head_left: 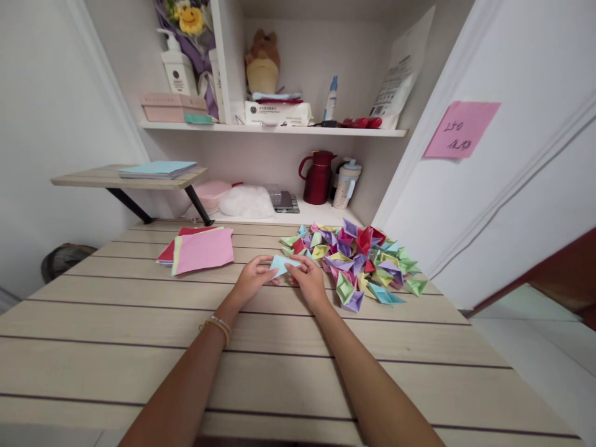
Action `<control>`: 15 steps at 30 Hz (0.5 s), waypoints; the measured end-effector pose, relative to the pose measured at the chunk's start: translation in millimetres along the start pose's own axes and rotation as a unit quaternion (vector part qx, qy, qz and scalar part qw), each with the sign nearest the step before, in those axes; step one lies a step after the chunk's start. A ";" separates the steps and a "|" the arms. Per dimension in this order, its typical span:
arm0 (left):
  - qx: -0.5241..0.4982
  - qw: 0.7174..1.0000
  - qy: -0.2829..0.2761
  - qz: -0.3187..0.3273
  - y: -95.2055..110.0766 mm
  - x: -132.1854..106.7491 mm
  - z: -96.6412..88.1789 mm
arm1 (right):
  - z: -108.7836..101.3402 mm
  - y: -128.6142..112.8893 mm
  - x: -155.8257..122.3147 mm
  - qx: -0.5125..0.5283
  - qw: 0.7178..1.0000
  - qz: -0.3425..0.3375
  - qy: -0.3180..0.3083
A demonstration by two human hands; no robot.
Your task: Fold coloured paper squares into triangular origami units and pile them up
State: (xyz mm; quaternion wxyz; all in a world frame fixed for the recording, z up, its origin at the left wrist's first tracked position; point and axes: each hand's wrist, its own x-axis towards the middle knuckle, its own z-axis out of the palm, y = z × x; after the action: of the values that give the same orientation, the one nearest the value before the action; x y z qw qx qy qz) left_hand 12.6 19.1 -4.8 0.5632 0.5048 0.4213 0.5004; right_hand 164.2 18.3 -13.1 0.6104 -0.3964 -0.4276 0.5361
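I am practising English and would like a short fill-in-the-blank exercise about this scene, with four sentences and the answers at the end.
1. The left hand and the right hand hold a light ____ piece of folded paper.
2. The folded paper boats lie on the ____ side of the hands.
3. On the table, the top sheet of the loose stack is ____.
4. The jug standing at the back is dark ____.

Missing words: blue; right; pink; red.

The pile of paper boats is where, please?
In the head view, the boat pile lies right of centre on the table, beside and beyond the right hand.
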 end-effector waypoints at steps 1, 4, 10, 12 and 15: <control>0.011 1.000 -0.009 -0.001 -0.7 0.4 -0.3 | 0.0 -0.2 -0.1 -0.012 1.000 -0.007 -0.006; 0.049 0.999 -0.019 0.006 -2.1 2.2 -2.1 | 0.8 -1.3 -0.9 -0.040 0.998 -0.026 -0.028; 0.072 0.997 0.008 0.018 -5.9 7.9 -8.6 | 3.2 -5.3 -4.9 -0.024 0.995 -0.031 -0.091; 0.053 0.998 0.010 0.015 -7.2 8.9 -9.7 | 3.6 -5.9 -5.9 -0.016 0.993 -0.033 -0.113; 0.032 0.999 0.008 0.003 -7.2 8.6 -9.6 | 3.8 -5.6 -6.4 -0.017 0.992 -0.032 -0.122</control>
State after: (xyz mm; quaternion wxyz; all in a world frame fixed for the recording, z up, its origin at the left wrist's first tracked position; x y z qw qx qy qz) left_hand 5.4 29.1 -13.0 0.5421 0.5197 0.4403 0.4922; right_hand 162.1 11.5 -7.2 0.5638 -0.3241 -0.5202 0.5535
